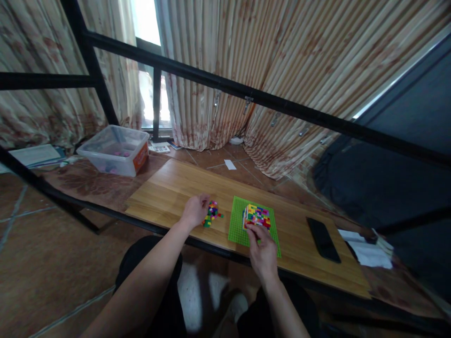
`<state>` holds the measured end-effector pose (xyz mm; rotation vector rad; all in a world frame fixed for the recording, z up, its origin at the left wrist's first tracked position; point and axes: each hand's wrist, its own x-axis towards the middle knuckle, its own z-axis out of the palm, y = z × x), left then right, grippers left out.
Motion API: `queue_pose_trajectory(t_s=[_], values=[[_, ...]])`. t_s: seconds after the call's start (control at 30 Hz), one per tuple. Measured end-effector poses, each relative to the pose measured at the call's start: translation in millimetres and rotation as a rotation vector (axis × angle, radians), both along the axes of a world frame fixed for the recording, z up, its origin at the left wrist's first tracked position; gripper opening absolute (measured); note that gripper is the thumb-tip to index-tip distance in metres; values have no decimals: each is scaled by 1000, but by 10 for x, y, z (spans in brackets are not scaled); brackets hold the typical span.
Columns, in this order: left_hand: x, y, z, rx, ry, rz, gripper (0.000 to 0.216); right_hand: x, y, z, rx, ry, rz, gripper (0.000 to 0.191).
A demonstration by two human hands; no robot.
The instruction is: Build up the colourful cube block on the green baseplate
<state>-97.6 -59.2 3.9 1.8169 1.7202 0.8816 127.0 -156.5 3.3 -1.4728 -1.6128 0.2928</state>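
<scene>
Closest to me along the work is the person's bare right hand (264, 251), thumb and fingers bent together at the near edge of a squat, many-coloured block of small plastic bricks (258, 216). It touches the block, though I cannot tell whether a single brick is pinched there. The block sits on a square, bright green studded baseplate (237, 227), bare around it. I'd judge the building well along: the sides rise in layers, and the top is a patchwork of yellow, red, purple and other colours. What is left, as I read it, is the loose heap of small coloured plastic bricks (212, 212) beside the baseplate, not yet joined on. The bare left hand (195, 211) curls over that heap's edge; whether it grasps a brick, I can't see.

Counting: two hands, one block, one baseplate, one heap, its bricks too small to number. The long wood-grain tabletop (165, 188) also bears one flat black slab, perhaps a phone (323, 239). Beyond stands one clear plastic box (105, 155) with a few pinkish pieces inside.
</scene>
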Motion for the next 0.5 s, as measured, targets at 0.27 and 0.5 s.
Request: queue_pose_trajectory(t_s=[0.27,0.5], values=[[5,-3,34,-41,1,-5,25,437,266,-77,41,158,-220,27],[10,6,54,-30,24,-3,27,498,360,-238,-16,282,-250,26]])
